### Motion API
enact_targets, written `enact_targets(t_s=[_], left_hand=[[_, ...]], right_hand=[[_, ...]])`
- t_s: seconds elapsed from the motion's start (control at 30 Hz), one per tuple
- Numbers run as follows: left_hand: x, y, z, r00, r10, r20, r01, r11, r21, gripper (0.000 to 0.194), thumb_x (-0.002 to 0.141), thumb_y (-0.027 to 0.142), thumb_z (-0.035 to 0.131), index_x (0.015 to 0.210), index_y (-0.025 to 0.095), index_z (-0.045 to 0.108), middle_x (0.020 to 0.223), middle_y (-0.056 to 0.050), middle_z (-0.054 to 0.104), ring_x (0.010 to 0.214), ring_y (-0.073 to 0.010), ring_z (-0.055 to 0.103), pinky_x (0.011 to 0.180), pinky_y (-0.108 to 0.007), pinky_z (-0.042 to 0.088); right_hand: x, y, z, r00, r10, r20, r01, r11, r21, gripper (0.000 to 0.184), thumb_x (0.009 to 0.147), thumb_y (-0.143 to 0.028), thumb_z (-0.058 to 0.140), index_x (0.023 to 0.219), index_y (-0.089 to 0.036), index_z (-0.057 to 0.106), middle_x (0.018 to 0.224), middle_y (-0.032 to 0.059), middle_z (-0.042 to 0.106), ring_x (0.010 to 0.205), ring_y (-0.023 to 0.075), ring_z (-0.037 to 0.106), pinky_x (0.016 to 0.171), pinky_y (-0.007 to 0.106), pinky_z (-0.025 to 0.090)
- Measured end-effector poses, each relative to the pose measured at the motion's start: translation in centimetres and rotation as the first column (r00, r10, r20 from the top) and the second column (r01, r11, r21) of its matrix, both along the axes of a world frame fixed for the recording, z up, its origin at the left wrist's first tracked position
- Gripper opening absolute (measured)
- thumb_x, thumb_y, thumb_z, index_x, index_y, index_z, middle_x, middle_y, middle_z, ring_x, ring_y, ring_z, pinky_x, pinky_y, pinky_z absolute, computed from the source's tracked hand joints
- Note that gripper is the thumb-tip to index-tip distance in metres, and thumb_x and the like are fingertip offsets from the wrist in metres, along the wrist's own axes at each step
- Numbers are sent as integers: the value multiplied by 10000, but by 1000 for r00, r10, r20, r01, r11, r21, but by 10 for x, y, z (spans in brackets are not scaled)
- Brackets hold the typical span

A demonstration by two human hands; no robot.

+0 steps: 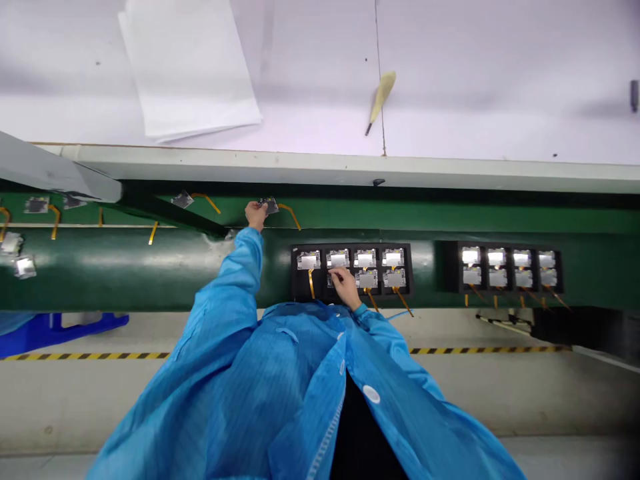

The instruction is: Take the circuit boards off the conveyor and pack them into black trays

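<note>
On the green strip below the shelf, my left hand (pixel 255 216) pinches the edge of a small dark circuit board (pixel 270 205). An orange flex cable (pixel 291 213) runs out from that board to the right. My right hand (pixel 346 287) is over the black tray (pixel 297 290), its fingers closed at a board (pixel 330 281) in the lower row, mostly hidden beneath them. Silvery boards sit in the tray's other pockets, such as one at the upper left (pixel 309 261). Several orange cables hang toward my body.
A second black tray (pixel 453 267) of boards lies to the right. Loose boards (pixel 37 205) and cables lie at the left, past a slanted post (pixel 170 208). Above, a white shelf (pixel 320 159) carries paper sheets (pixel 195 73) and a taped, pointed tool (pixel 383 97).
</note>
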State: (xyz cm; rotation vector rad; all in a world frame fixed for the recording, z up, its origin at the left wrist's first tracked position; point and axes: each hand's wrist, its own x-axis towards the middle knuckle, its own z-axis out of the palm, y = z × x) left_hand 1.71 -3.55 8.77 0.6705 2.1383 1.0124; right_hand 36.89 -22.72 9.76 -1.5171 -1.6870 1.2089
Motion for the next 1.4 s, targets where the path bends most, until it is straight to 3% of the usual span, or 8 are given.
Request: enact_targets(t_s=[0.07, 0.13, 0.33, 0.47, 0.7, 0.93, 1.17, 1.4], left_hand=[[14, -30, 6, 990, 84, 117, -92, 994, 65, 164, 902, 154, 673, 957, 201, 527, 1012, -66, 648, 960, -204, 719, 845, -346, 632], [34, -72, 13, 974, 124, 188, -152, 978, 141, 180, 888, 199, 699, 975, 209, 542, 1018, -44, 653, 943, -179, 711, 821, -298, 625], [109, -210, 32, 971, -67, 228, 0, 960, 281, 320, 877, 436, 785, 991, 244, 557, 956, -21, 689, 869, -181, 724, 801, -293, 618], [132, -251, 43, 938, -195, 287, 113, 954, 279, 393, 850, 524, 805, 944, 252, 536, 840, 6, 652, 754, -163, 689, 725, -281, 592], [137, -265, 57, 878, -342, 334, 245, 922, 299, 452, 803, 585, 823, 903, 250, 536, 861, -9, 637, 751, -167, 640, 720, -292, 554], [151, -273, 59, 849, -368, 378, 244, 909, 337, 454, 804, 573, 849, 902, 239, 557, 864, -11, 625, 761, -169, 629, 735, -294, 536], [152, -260, 50, 817, -376, 436, 177, 885, 431, 551, 770, 629, 903, 939, 208, 591, 844, 16, 649, 728, -131, 626, 701, -238, 527], [148, -245, 47, 817, -389, 425, 181, 873, 452, 473, 841, 540, 892, 1050, 196, 644, 994, -36, 735, 891, -173, 706, 837, -273, 570]], right_hand=[[-3, 4, 9, 1000, -16, -11, 16, 1000, 20, 218, 974, -330, 553, 998, -253, 755, 1072, 94, 773, 1021, 282, 724, 935, 465, 621], [-8, 9, 20, 1000, -10, -25, 11, 999, 42, 230, 1003, -351, 559, 1068, -252, 756, 1122, 98, 756, 989, 267, 721, 899, 446, 628], [-30, 19, 46, 996, 57, -76, -51, 995, 83, 287, 1032, -456, 628, 1217, -264, 734, 1279, 95, 698, 909, 213, 708, 853, 399, 638], [-35, 7, 49, 989, 82, -122, -78, 996, 36, 270, 996, -472, 694, 1144, -255, 755, 1201, 84, 718, 923, 213, 711, 848, 390, 650], [-20, -20, 49, 982, -69, -177, 61, 997, -50, 265, 929, -469, 763, 1072, -245, 763, 1111, 63, 771, 971, 224, 736, 912, 400, 657], [-4, -23, 44, 964, -148, -222, 106, 975, -194, 371, 845, -574, 844, 968, -229, 779, 982, 52, 807, 960, 249, 763, 939, 439, 655], [4, -15, 47, 937, -176, -302, 87, 954, -286, 496, 692, -669, 946, 898, -250, 778, 900, 28, 797, 886, 226, 742, 876, 403, 643], [2, -5, 46, 924, -173, -342, 68, 952, -298, 523, 642, -664, 976, 881, -257, 752, 859, 15, 770, 855, 214, 725, 837, 388, 632]])
